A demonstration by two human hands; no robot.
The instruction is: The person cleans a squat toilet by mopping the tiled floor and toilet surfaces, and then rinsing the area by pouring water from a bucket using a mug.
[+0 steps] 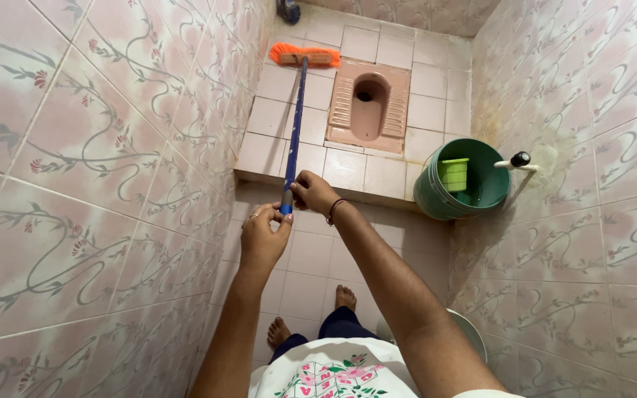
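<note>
From the head view, we see both hands clenched around the near end of a long blue brush handle [294,125]: the left hand [263,239] lowest, the right hand [312,193] just above it. The orange brush head [305,55] rests on the raised tiled platform [348,173] beside the pink squat toilet [369,107]. A green bucket [436,195] holding a lighter green mug [453,174] stands by the right wall under a tap [517,161].

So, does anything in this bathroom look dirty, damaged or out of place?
The wall tiles above the green bucket carry yellowish-brown stains near the tap. Nothing else stands out; the brush rests flat beside the squat toilet.
</note>
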